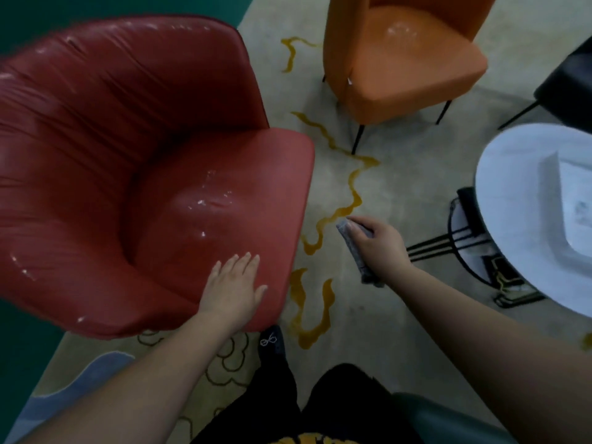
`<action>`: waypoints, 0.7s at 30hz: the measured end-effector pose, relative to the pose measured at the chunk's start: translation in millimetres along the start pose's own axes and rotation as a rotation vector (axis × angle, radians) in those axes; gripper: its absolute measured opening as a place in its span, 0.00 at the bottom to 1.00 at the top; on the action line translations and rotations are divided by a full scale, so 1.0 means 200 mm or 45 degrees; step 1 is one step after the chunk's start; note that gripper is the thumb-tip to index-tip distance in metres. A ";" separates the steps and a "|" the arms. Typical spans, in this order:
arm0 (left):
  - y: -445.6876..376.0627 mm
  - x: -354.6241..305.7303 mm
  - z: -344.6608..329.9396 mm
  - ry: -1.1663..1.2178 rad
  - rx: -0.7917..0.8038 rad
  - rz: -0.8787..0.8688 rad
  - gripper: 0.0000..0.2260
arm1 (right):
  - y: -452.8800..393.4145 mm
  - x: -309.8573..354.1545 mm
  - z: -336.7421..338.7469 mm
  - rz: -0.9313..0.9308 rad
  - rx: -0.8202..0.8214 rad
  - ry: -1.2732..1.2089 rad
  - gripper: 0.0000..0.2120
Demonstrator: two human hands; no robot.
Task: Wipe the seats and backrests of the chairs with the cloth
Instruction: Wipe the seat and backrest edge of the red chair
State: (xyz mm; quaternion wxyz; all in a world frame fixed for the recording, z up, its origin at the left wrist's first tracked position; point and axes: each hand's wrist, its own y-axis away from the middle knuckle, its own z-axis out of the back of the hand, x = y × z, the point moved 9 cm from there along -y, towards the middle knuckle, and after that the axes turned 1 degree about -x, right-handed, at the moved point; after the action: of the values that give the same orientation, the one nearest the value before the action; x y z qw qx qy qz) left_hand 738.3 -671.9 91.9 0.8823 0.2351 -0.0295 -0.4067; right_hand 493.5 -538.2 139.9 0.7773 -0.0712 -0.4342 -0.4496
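A red upholstered armchair (134, 161) with a pleated backrest fills the left of the head view. My left hand (233, 290) lies flat with straight fingers on the front edge of its seat. To the right of the chair, above the carpet, my right hand (378, 245) grips a folded grey cloth (355, 248), which hangs down from my fist and touches no chair. An orange chair (407, 59) on thin black legs stands at the back, right of centre.
A round white table (512, 200) on a black metal base stands at the right, with a white tray on it. A black chair (570, 81) shows at the far right edge. A beige carpet (400, 174) with yellow squiggles covers the floor. My dark shoe (272, 344) is by the red chair.
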 end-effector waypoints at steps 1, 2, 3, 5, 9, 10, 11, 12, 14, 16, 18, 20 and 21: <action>-0.04 0.05 0.01 0.010 0.005 0.024 0.29 | -0.06 0.05 -0.04 0.008 0.028 0.007 0.14; -0.07 0.09 0.02 0.022 0.010 0.051 0.29 | -0.12 0.09 -0.08 0.024 0.059 0.016 0.14; -0.11 0.14 0.03 0.038 0.010 0.084 0.29 | -0.18 0.14 -0.13 0.052 0.093 0.025 0.14; -0.17 0.23 0.05 0.078 0.011 0.170 0.30 | -0.30 0.23 -0.23 0.124 0.173 0.041 0.13; -0.29 0.36 0.07 0.145 0.004 0.326 0.29 | -0.57 0.38 -0.44 0.223 0.358 0.109 0.13; -0.32 0.39 0.08 0.159 -0.004 0.369 0.29 | -0.64 0.40 -0.49 0.239 0.402 0.120 0.13; -0.36 0.41 0.08 0.178 -0.008 0.416 0.29 | -0.72 0.44 -0.54 0.259 0.453 0.138 0.12; -0.39 0.43 0.09 0.203 -0.007 0.469 0.29 | -0.79 0.48 -0.59 0.297 0.510 0.170 0.12; -0.45 0.48 0.11 0.237 -0.048 0.594 0.29 | -0.93 0.57 -0.70 0.416 0.636 0.233 0.12; -0.52 0.50 0.13 0.282 -0.071 0.697 0.29 | -1.06 0.66 -0.80 0.489 0.737 0.278 0.12; -0.57 0.50 0.14 0.354 -0.084 0.792 0.29 | -1.16 0.73 -0.87 0.557 0.816 0.356 0.13; -0.62 0.48 0.14 0.419 -0.101 0.879 0.29 | -1.24 0.80 -0.95 0.640 0.880 0.418 0.12; -0.64 0.48 0.13 0.456 -0.099 0.916 0.29 | -1.27 0.82 -0.99 0.672 0.915 0.433 0.13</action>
State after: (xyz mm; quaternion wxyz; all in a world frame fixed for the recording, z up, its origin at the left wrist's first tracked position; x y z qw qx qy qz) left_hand 705.5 -822.8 44.6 0.9678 0.2432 0.0598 -0.0253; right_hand 457.8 -890.7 69.5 0.9004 0.1690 -0.3958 -0.0632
